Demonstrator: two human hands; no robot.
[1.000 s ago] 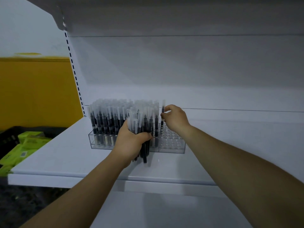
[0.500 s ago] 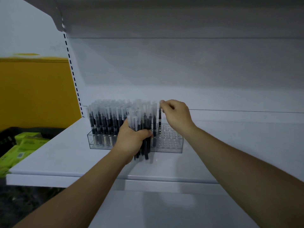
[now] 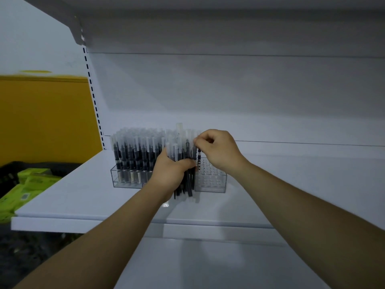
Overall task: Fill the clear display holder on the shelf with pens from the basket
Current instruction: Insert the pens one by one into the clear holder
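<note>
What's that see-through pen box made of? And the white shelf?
The display holder looks like clear hard plastic, probably acrylic: you see its empty holes through glossy walls. The shelf looks like painted metal, smooth matte white, though that's a guess.

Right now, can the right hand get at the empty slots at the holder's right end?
Probably yes: the right hand, pinching a pen, hovers just above the empty slots, nothing between; the left hand and its pen bundle are to their left.
</note>
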